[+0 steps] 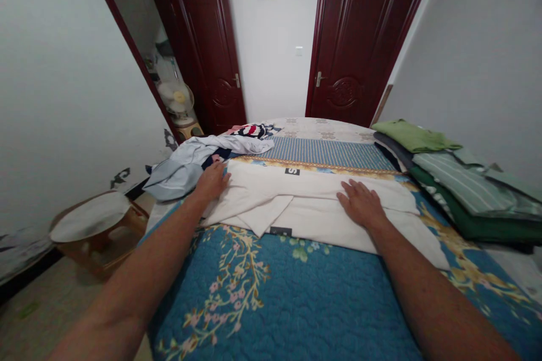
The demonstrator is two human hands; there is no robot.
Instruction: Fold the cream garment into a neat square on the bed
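A cream-white garment [313,203] lies spread across the blue floral quilt [296,299] on the bed, partly folded, with a small dark label near its top and another at its front edge. My left hand [213,180] presses on the garment's left end, fingers curled over the cloth. My right hand [361,202] rests flat on its right half with fingers spread.
A heap of unfolded clothes [199,161] sits at the bed's far left. Folded green and striped garments [457,186] are stacked along the right edge. A round stool [95,225] stands on the floor at left. Two dark red doors [355,39] are beyond the bed.
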